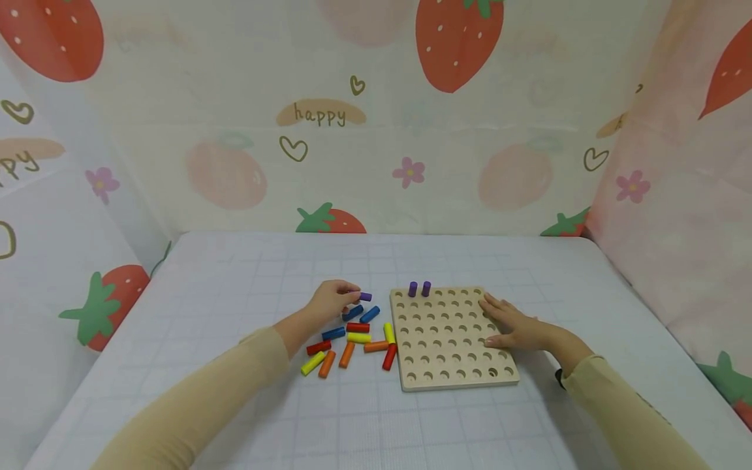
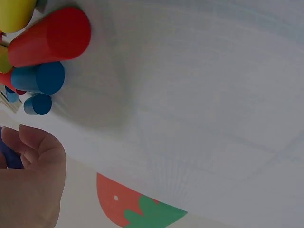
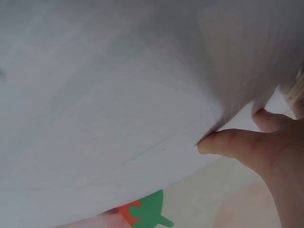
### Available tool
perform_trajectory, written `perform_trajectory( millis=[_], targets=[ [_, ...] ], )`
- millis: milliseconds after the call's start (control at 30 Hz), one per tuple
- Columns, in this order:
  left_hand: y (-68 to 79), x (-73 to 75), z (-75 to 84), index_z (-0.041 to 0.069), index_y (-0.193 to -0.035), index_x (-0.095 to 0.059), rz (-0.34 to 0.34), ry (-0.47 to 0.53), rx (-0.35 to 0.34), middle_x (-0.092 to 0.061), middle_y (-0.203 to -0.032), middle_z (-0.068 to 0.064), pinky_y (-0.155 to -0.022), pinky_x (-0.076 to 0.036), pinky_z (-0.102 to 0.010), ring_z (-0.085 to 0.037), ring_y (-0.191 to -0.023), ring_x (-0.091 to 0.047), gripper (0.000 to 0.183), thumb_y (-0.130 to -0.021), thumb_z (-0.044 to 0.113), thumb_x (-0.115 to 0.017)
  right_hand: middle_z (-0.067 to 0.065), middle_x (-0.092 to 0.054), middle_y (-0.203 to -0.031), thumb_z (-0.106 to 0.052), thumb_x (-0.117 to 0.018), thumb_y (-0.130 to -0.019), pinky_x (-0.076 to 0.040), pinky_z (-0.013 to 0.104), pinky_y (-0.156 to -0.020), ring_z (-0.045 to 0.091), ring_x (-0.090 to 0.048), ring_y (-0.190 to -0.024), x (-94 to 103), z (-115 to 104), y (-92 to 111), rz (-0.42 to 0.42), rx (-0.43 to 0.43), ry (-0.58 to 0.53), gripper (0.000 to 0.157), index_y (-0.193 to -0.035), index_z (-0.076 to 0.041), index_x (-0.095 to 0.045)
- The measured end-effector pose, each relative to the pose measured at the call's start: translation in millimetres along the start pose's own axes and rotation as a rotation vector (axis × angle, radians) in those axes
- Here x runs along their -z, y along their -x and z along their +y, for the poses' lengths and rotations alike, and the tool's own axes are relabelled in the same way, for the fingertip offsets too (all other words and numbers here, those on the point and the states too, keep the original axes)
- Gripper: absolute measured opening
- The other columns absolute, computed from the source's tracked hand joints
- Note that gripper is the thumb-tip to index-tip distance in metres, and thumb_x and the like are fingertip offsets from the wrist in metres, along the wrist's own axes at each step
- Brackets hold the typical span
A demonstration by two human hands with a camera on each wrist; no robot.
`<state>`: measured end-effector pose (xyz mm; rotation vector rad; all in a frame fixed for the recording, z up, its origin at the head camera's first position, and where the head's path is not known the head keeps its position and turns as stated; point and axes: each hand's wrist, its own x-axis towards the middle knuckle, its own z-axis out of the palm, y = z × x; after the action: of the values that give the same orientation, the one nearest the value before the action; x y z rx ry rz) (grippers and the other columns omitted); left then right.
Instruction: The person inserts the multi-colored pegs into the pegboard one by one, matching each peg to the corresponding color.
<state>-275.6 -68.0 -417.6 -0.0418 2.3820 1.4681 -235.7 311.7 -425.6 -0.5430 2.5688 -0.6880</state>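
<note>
My left hand (image 1: 333, 300) pinches a purple peg (image 1: 365, 297) by one end, to the left of the wooden board (image 1: 464, 386). In the left wrist view, the curled fingers partly hide this purple peg (image 2: 10, 156). Two other purple pegs, one (image 1: 413, 289) beside another (image 1: 426, 288), stand upright in the board's back row of holes. Against the board's right side rests my right hand (image 1: 517, 328), fingers spread over its edge. The right wrist view shows that hand's (image 3: 266, 147) fingers extended.
Loose pegs lie scattered left of the board: blue (image 1: 369, 314), red (image 1: 358, 328), yellow (image 1: 313, 363) and orange (image 1: 346, 355). One yellow peg (image 1: 389, 333) lies right at the board's left edge. A white grid-patterned cloth (image 1: 247, 424) covers the table; strawberry-print curtains (image 1: 435, 209) surround it.
</note>
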Motion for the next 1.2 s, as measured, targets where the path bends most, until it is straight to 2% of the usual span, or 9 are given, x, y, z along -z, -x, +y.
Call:
perform_trajectory(
  millis=[200,533,733,867,1200],
  targets=[
    [-2.1,-7.5,6.4,0.004,-0.130,-0.059,-0.029,-0.026,-0.014,-0.064,-0.108,-0.010,-0.072,-0.046,-0.025,-0.021,-0.084,-0.054,0.033,-0.100,0.017,-0.056,0.023,0.001,-0.159,-0.042,-0.065,-0.092,0.003,0.083,-0.090,0.053,0.005,-0.140,-0.2,2,0,-0.004,0.001,-0.007,0.091,-0.154,0.000,-0.013],
    [-7.7,-20.6,12.0,0.004,-0.120,-0.065,0.015,0.006,-0.026,-0.069,-0.101,-0.008,-0.065,-0.044,-0.025,-0.019,-0.074,-0.052,0.027,-0.097,0.019,-0.061,0.024,0.001,-0.159,-0.041,-0.065,-0.092,0.003,0.083,-0.089,0.054,0.004,-0.139,1.4,1,3,-0.002,0.008,-0.007,0.091,-0.154,0.001,-0.014],
    [-12.9,-26.3,15.6,0.009,-0.118,-0.066,0.041,-0.004,0.004,-0.066,-0.103,-0.007,-0.067,-0.044,-0.026,-0.019,-0.077,-0.053,0.026,-0.097,0.022,-0.062,0.024,0.002,-0.159,-0.040,-0.065,-0.092,0.002,0.083,-0.090,0.054,0.004,-0.139,2.5,0,3,-0.006,0.008,-0.011,0.090,-0.154,0.001,-0.014],
    [-17.9,-29.8,18.3,0.007,-0.117,-0.067,0.046,-0.008,0.018,-0.065,-0.100,-0.008,-0.067,-0.045,-0.026,-0.019,-0.078,-0.054,0.026,-0.096,0.022,-0.063,0.024,0.002,-0.159,-0.039,-0.065,-0.092,0.003,0.083,-0.091,0.054,0.005,-0.139,2.5,0,2,-0.008,0.011,-0.018,0.090,-0.153,0.001,-0.014],
    [-20.4,-42.8,28.8,0.001,-0.115,-0.068,0.088,-0.048,-0.022,-0.063,-0.103,-0.011,-0.073,-0.050,-0.027,-0.018,-0.080,-0.055,0.026,-0.094,0.017,-0.065,0.022,0.002,-0.159,-0.040,-0.066,-0.091,0.004,0.082,-0.091,0.052,0.005,-0.140,1.4,2,1,-0.007,0.001,-0.020,0.091,-0.154,0.000,-0.013]
  ],
)
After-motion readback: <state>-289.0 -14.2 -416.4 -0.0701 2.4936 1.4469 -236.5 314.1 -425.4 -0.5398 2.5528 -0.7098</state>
